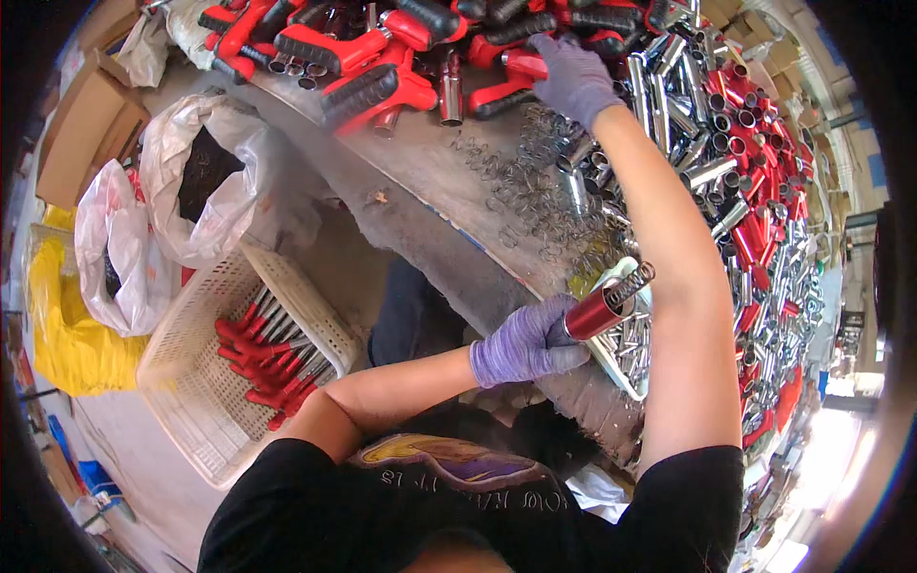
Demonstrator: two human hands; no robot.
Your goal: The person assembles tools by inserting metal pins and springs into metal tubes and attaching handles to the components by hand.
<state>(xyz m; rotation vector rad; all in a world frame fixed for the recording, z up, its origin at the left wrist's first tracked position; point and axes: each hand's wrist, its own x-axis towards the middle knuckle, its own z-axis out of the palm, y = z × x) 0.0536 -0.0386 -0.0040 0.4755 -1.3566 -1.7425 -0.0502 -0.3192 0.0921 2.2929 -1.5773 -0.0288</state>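
Observation:
My left hand (pixel 525 342), in a purple knit glove, is closed around the dark end of a red metal tube handle (pixel 594 315). A coil spring (pixel 632 282) sticks out of the tube's open end, pointing up and right. Farther off, my right hand (pixel 576 84), gloved the same way, reaches into a heap of red handles with black grips (pixel 368 91). Its fingers close on the red end of one handle (pixel 523 65), partly hidden by the glove. Many loose coil springs (pixel 521 181) lie scattered on the worktable (pixel 420 143) between the hands.
Chrome and red tubes (pixel 735 134) are piled along the right. A pale tray (pixel 626 387) of small metal parts stands beside my left hand. At the left, a cream plastic crate (pixel 181 401) holds red-handled pieces, near white plastic bags (pixel 258 153), a yellow sack (pixel 67 325) and a cardboard box (pixel 86 134).

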